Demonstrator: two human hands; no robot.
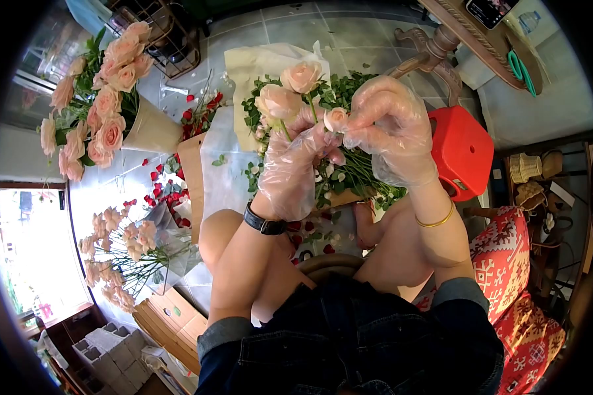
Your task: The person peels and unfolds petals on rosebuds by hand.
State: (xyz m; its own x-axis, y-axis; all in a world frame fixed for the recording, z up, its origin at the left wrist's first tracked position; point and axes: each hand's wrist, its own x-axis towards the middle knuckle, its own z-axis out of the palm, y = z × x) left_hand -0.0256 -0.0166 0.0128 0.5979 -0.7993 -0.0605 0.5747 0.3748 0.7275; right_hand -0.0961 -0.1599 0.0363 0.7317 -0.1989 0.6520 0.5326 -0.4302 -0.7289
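At twelve o'clock the left hand [290, 161] grasps roses [278, 102] and the right hand [402, 128] pinches a bud [335, 119] in its fingers [364, 116] — seemingly tidying it, calling next for a gentle tug.

Grey square floor tiles [362, 31] cover the far side. At far right, a carved brown wooden tabletop [469, 41] carries a black rectangular phone [489, 12] and teal-handled scissors [515, 68]. A glossy red plastic stool [471, 151] stands at right; nearer is a red-and-white patterned fabric chair cover [507, 263]. A dark metal wire crate [172, 43] sits far left; stacked brown cardboard [171, 326] and grey rectangular blocks [115, 352] lie near left.
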